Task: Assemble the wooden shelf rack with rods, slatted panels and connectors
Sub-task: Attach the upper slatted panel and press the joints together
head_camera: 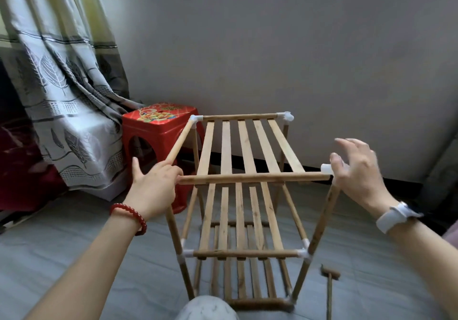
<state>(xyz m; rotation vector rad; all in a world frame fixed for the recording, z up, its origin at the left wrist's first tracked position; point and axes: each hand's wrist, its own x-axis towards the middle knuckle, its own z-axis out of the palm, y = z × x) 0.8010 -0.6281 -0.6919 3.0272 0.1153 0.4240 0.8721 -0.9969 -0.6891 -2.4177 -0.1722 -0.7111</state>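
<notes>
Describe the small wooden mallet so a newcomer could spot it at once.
Start at the wooden shelf rack standing in the middle of the grey floor. Look by its near right leg: the mallet lies flat on the floor there, apart from the rack. It alone has a short crosswise head on a thin handle.

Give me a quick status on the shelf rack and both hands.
Left hand grips top panel's near-left corner. Right hand open at white connector. Rack upright, three tiers. Wooden mallet on floor, clear.

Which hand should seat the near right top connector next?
Right, probably. The right hand hovers open beside the white connector at the front rod's right end. The left hand is at the opposite corner, gripping where the side rod meets it.
</notes>
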